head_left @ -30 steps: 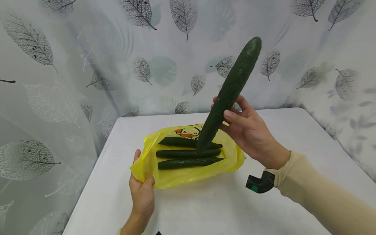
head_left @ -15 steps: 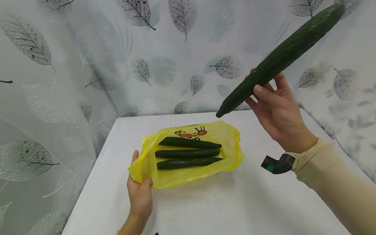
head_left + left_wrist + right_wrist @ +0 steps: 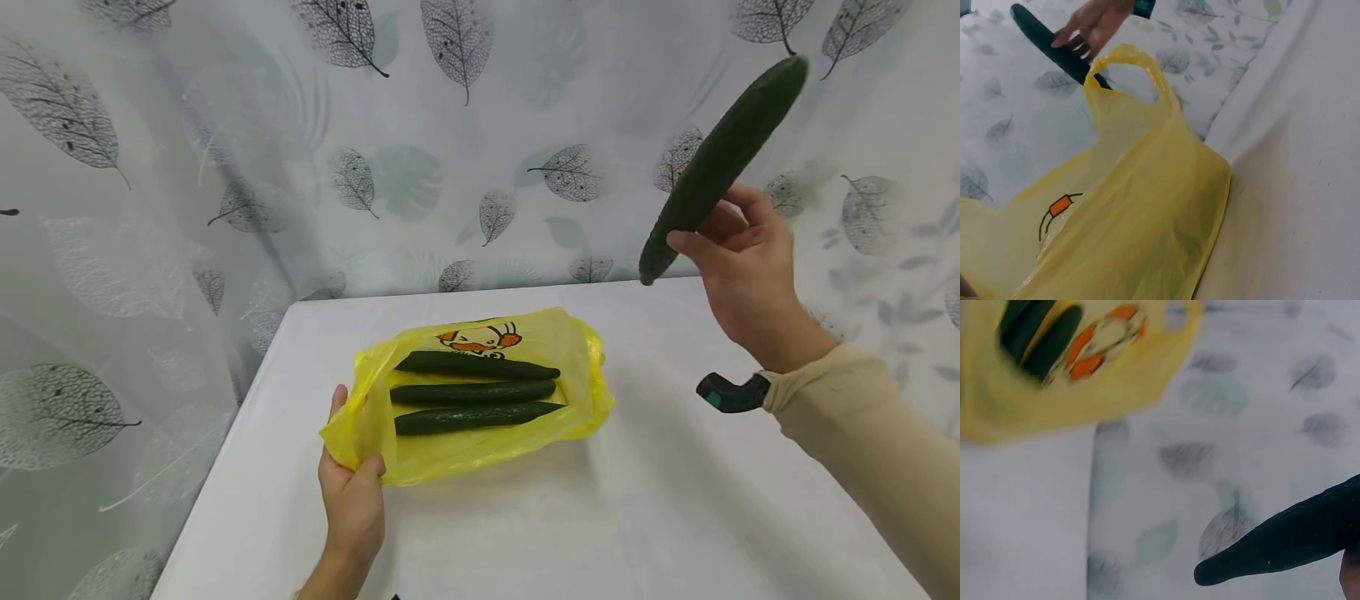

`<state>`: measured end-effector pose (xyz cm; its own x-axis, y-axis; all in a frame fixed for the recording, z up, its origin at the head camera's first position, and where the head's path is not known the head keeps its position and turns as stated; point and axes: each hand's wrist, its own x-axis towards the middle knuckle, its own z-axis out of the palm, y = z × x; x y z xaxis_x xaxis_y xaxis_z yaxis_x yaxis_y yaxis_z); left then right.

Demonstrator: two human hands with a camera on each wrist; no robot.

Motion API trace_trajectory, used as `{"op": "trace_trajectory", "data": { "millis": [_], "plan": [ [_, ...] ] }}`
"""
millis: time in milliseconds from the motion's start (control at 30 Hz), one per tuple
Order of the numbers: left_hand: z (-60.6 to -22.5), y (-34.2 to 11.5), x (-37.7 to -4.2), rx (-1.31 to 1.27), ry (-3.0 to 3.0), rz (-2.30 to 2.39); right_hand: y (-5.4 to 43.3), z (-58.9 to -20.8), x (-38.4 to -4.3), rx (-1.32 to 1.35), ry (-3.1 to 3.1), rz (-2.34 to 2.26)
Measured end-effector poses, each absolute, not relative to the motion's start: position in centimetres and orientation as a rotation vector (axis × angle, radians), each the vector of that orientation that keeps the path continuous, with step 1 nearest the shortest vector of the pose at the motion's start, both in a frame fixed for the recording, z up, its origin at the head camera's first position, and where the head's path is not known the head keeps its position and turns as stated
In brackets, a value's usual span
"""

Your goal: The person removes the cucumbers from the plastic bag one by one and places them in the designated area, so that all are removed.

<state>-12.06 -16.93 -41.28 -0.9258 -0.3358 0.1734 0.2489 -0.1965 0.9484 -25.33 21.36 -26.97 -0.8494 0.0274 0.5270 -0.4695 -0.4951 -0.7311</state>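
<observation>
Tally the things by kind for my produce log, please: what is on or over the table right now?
Cucumbers: 4, three lying in the bag and one gripped by the right hand in the air.
Yellow bags: 1, its edge pinched by the left hand.
Total: 5 things.

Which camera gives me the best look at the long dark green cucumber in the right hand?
The head view: the long dark green cucumber shows whole, gripped by the right hand. The left wrist view catches part of it; the right wrist view only its tip.
</observation>
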Motion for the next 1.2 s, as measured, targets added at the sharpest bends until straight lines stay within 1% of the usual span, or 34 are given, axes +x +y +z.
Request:
{"op": "trace_trajectory", "data": {
  "millis": [200, 400, 533, 700, 900, 1067, 1200],
  "plan": [
    [-41.2, -16.8, -12.2, 0.109, -1.677, -2.185, 24.5, -31.0, -26.6, 0.54, -1.871, 2.065],
    [-41.0, -16.5, -12.6, 0.088, -1.658, -2.186, 27.5, -34.4, -27.0, 0.37, -2.472, 1.426],
    [-40.9, -16.3, -12.8, 0.123, -1.663, -2.175, 29.5, -36.2, -27.2, 0.393, -2.67, 1.161],
    [-40.9, -16.0, -12.8, 0.234, -1.697, -2.174, 31.3, -38.3, -27.6, 0.489, -2.816, 0.998],
    [-40.9, -16.0, -12.9, 0.237, -1.664, -2.17, 32.7, -40.1, -28.4, 0.602, -2.932, 0.886],
    [-41.2, -16.1, -13.0, 0.269, -1.668, -2.151, 33.7, -41.3, -29.1, 0.65, -2.988, 0.812],
    [-41.3, -16.1, -12.8, 0.364, -1.76, -2.112, 34.5, -42.2, -29.2, 0.654, -3.016, 0.783]
  ]
}}
